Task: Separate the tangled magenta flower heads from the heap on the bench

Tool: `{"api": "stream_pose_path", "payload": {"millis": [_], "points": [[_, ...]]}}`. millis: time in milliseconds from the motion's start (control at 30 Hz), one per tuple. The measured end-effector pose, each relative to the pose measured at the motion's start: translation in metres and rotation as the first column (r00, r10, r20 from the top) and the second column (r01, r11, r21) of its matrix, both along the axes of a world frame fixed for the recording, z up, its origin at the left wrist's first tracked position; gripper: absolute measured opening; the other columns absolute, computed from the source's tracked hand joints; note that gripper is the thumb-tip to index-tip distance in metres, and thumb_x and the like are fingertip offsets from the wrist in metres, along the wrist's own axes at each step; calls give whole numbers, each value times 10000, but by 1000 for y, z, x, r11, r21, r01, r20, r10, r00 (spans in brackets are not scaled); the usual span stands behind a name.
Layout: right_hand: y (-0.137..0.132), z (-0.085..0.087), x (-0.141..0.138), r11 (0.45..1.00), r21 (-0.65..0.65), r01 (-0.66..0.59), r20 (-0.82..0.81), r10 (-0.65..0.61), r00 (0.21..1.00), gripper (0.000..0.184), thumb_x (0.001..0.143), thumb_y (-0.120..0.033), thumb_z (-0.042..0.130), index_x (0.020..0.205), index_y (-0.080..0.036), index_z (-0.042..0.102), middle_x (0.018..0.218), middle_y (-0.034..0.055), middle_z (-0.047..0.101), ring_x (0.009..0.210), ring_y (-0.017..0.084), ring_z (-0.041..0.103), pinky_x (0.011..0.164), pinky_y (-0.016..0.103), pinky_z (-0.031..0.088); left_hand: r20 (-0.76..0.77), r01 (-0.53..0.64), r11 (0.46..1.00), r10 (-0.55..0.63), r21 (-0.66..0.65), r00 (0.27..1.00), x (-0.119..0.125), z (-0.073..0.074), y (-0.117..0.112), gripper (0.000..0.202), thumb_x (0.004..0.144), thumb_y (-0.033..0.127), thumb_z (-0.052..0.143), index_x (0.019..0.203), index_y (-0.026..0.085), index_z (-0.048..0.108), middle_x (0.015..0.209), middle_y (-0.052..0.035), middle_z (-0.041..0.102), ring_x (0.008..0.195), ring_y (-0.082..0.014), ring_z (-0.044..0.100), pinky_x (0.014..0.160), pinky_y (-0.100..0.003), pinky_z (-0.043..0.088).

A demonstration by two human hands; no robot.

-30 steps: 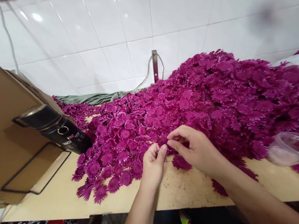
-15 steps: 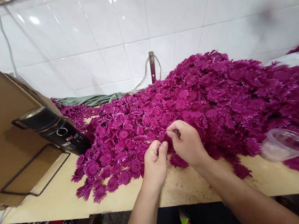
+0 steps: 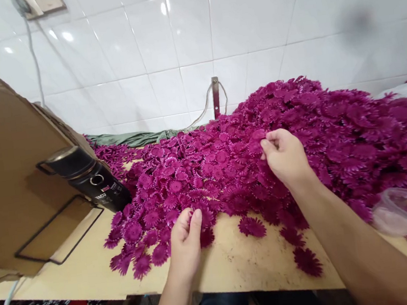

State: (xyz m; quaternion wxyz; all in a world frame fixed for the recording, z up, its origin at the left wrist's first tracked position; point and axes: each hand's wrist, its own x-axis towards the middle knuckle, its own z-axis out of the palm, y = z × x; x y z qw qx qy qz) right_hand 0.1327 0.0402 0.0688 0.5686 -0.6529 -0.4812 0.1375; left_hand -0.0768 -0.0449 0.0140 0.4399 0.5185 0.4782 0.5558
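A large heap of magenta artificial flower heads (image 3: pixel 175 163), with toothed petals, spreads over the table. Low on the left of the heap, my left hand (image 3: pixel 185 241) is closed in a pinch, with a magenta flower head (image 3: pixel 206 217) at its thumb and fingertip. My right hand (image 3: pixel 287 154) is higher up over the heap's middle, thumb and fingers pinched at the edge of another flower head (image 3: pixel 257 142). Between the hands, a few loose flower heads (image 3: pixel 251 226) lie on the wood near the front edge.
A black vacuum bottle (image 3: pixel 90 179) leans by a cardboard box (image 3: pixel 9 171) at left, near a black wire frame (image 3: pixel 64 262). A clear plastic tub (image 3: pixel 400 212) sits at right. White tiled wall (image 3: pixel 152 40) rises behind, with a metal bracket (image 3: pixel 216 97).
My hands were together at the heap's front and are now apart. The right has moved up and right to the heap; the left has moved left and down. The view has shifted slightly.
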Motion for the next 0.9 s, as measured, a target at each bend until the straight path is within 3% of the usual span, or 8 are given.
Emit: {"api": "stream_pose_path", "payload": {"millis": [133, 233, 300, 467, 567, 667, 767, 900], "points": [[-6, -8, -8, 995, 12, -100, 126, 98, 987, 338, 665, -97, 518, 993, -181, 531, 996, 99, 600, 837, 196, 592, 799, 389, 468, 76, 172, 984, -169, -42, 983, 9, 6, 18, 272, 700, 429, 612, 669, 167, 547, 623, 23, 505, 623, -116, 446, 625, -226, 374], [-33, -16, -26, 988, 40, -147, 239, 133, 962, 277, 721, -173, 526, 995, -175, 567, 1005, 116, 597, 858, 209, 581, 779, 390, 480, 97, 252, 965, -245, -74, 965, 21, 5, 24, 274, 675, 419, 633, 652, 159, 550, 605, 27, 499, 609, -111, 437, 627, -227, 370], [-55, -19, -36, 962, 22, -273, 268, 257, 928, 169, 761, -234, 521, 902, -178, 595, 894, 91, 615, 783, 190, 581, 729, 360, 488, 114, 264, 961, -253, -88, 961, 27, 0, 27, 303, 671, 437, 633, 608, 162, 525, 569, 41, 457, 570, -98, 397, 597, -221, 354], [-79, -25, -48, 755, -253, -605, 20, 629, 777, 38, 742, -196, 538, 738, -176, 570, 727, 26, 604, 684, 145, 556, 644, 284, 457, 192, 232, 967, -209, -105, 959, 36, -10, 29, 430, 634, 555, 626, 543, 164, 473, 530, 55, 392, 537, -84, 346, 546, -209, 320], [-76, -28, -48, 650, -276, -708, -162, 694, 701, 71, 741, -170, 502, 670, -177, 503, 625, -22, 510, 591, 106, 475, 580, 241, 403, 220, 266, 954, -233, -137, 947, 40, -9, 27, 494, 618, 629, 588, 530, 162, 453, 508, 59, 360, 512, -78, 313, 516, -209, 298], [-75, -33, -50, 606, -262, -751, -186, 732, 655, 175, 760, -207, 461, 600, -199, 390, 564, -53, 364, 532, 93, 367, 512, 227, 332, 202, 322, 939, -294, -123, 934, 41, -9, 25, 519, 643, 666, 530, 538, 164, 448, 520, 50, 369, 525, -86, 323, 531, -219, 311], [-74, -37, -55, 747, -221, -627, 24, 647, 762, 233, 780, -207, 410, 573, -212, 304, 565, -44, 322, 541, 108, 335, 512, 241, 294, 118, 331, 941, -322, -69, 939, 41, -8, 23, 492, 672, 636, 530, 554, 166, 445, 552, 44, 370, 554, -93, 329, 550, -222, 318], [-57, -32, -39, 960, -24, -279, 351, 270, 897, 227, 773, -174, 400, 571, -215, 304, 615, -3, 412, 626, 149, 396, 610, 288, 325, 5, 225, 974, -226, 35, 974, 35, -1, 13, 465, 734, 561, 517, 521, 187, 340, 535, 54, 280, 521, -88, 272, 498, -221, 268]]}}
